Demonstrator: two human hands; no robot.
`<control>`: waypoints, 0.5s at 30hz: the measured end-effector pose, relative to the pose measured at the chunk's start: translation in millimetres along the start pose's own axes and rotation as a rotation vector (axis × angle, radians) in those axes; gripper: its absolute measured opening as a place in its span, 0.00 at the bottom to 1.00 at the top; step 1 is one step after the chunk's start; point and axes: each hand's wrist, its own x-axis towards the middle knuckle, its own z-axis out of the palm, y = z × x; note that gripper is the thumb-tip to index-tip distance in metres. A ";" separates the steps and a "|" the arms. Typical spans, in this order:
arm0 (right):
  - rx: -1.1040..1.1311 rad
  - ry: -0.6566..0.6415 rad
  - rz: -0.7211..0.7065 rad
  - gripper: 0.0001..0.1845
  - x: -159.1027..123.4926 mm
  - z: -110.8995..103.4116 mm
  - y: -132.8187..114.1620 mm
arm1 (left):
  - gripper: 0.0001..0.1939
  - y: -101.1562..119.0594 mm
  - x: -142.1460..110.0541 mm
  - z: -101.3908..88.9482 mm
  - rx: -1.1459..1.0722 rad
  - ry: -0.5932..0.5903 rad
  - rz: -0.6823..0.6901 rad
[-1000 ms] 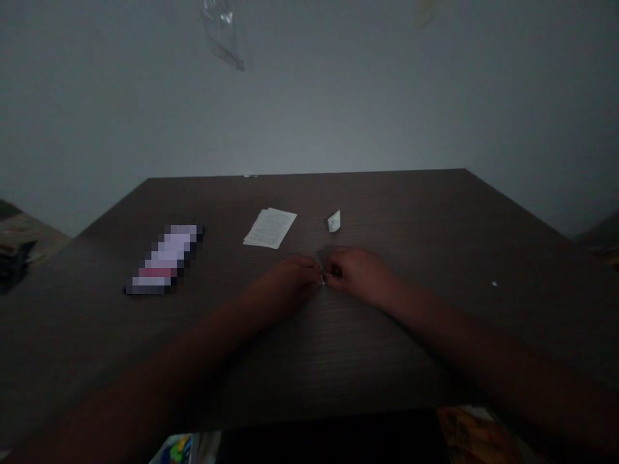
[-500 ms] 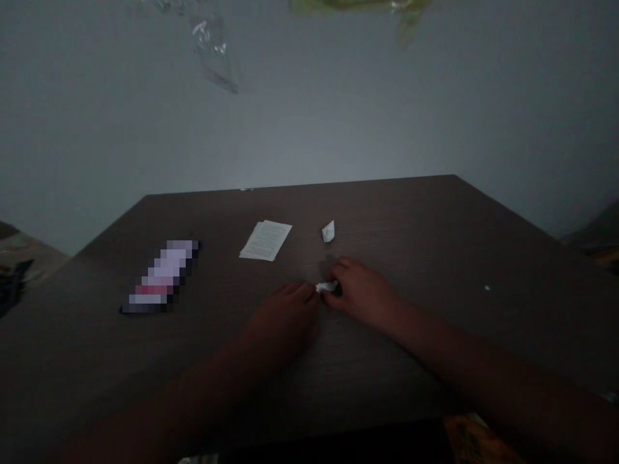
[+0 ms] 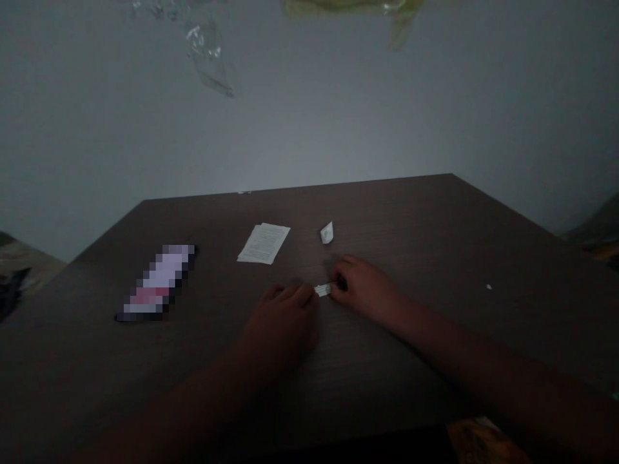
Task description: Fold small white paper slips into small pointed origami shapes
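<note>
Between my two hands is a small folded piece of paper (image 3: 323,290), white with faint printed lines, close to the tabletop. My left hand (image 3: 289,316) is closed on its left end, the fingertips bent over it. Thumb and forefinger of my right hand (image 3: 362,283) pinch the right end. Both ends of the paper are hidden by the fingers. Just beyond my right hand lies a small folded paper shape (image 3: 327,232), pointed at the top. A stack of printed paper sheets (image 3: 264,243) rests farther back, to the left of it.
A phone (image 3: 157,283) with a blurred-out screen lies on the left of the dark wooden table (image 3: 411,212). A tiny white scrap (image 3: 489,287) is on the right. The pale wall (image 3: 309,116) stands behind the table, with clear plastic (image 3: 210,58) hanging on it.
The paper between my hands now shows a flatter, lined face. My right fingers have shifted slightly and pinch closer together. The view has moved a little; the other things lie where they were.
</note>
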 end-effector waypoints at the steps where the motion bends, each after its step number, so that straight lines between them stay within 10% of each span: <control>1: -0.001 -0.012 0.002 0.03 0.6 -0.9 0.9 | 0.19 -0.1 -1.0 -0.2 -0.013 0.007 0.001; 15: -0.031 -0.016 -0.012 0.03 2.6 -1.8 4.3 | 0.11 -8.4 -4.7 -3.1 -0.005 0.057 -0.091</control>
